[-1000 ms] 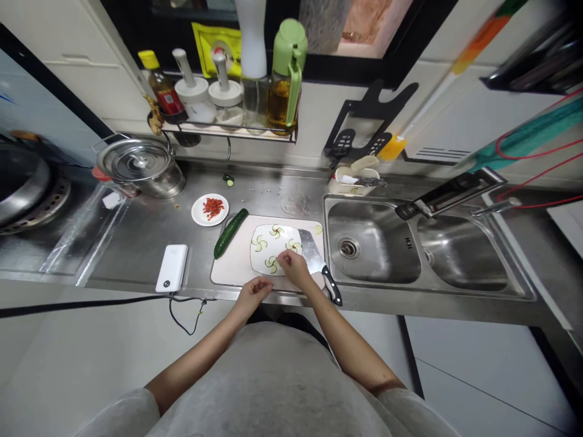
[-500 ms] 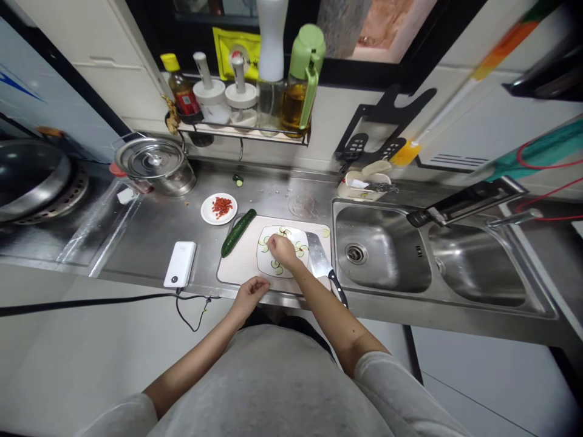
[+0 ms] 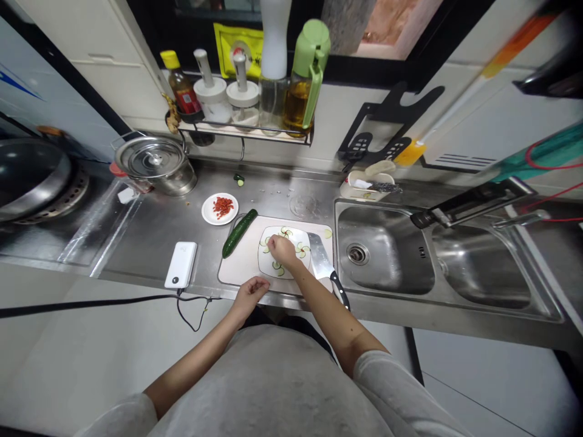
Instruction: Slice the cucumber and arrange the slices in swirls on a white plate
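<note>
My right hand (image 3: 281, 250) is over a white squarish plate (image 3: 265, 267), its fingers pinched together; whatever they hold is too small or hidden to make out. Thin green-edged cucumber slices (image 3: 278, 268) lie on the plate in curved, flower-like groups, some with red bits at the centre. Close to the board's front edge is my left hand (image 3: 252, 292), fingertips drawn together, contents hidden. Under the plate lies a pale cutting board (image 3: 232, 273). A whole cucumber (image 3: 239, 233) rests along its left side, and a cleaver (image 3: 321, 258) lies at its right.
A small white plate (image 3: 207, 213) holds red pieces (image 3: 223, 207). A white power bank (image 3: 181, 265) with a cable lies to the left. A lidded steel pot (image 3: 157, 167) stands behind it. The double sink (image 3: 387, 255) is at right; a condiment rack (image 3: 255, 130) hangs above.
The camera view has shifted slightly. Both hands stay in nearly the same place and pose, and nothing on the counter has visibly moved.
</note>
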Available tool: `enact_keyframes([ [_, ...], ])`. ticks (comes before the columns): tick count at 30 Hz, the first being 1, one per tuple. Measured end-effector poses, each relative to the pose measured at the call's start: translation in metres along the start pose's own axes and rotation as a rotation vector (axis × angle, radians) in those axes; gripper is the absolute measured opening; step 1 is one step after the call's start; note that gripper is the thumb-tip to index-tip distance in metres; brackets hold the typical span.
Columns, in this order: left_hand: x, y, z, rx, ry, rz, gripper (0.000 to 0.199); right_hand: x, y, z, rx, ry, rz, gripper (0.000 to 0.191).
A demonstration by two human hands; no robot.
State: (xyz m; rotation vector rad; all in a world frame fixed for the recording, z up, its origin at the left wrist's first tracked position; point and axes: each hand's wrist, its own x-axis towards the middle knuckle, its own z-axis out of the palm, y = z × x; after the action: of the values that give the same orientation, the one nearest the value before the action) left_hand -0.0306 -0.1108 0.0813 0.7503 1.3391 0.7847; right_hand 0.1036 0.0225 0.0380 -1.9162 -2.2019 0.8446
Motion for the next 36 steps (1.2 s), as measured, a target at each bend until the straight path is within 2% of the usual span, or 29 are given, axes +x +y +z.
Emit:
enact_keyframes([
  [20,0.001,-0.001,-0.002,-0.027,0.003,-0.023,0.040,0.004,0.001,0.002,-0.002,-0.008,0.016,0.014],
  [28,0.002,-0.002,-0.004,-0.018,-0.001,-0.024,0.041,0.006,-0.001,-0.001,0.016,-0.042,0.047,0.013],
  [36,0.004,-0.004,-0.004,-0.008,0.007,-0.023,0.040,0.008,0.004,-0.010,0.048,-0.003,0.078,0.013],
])
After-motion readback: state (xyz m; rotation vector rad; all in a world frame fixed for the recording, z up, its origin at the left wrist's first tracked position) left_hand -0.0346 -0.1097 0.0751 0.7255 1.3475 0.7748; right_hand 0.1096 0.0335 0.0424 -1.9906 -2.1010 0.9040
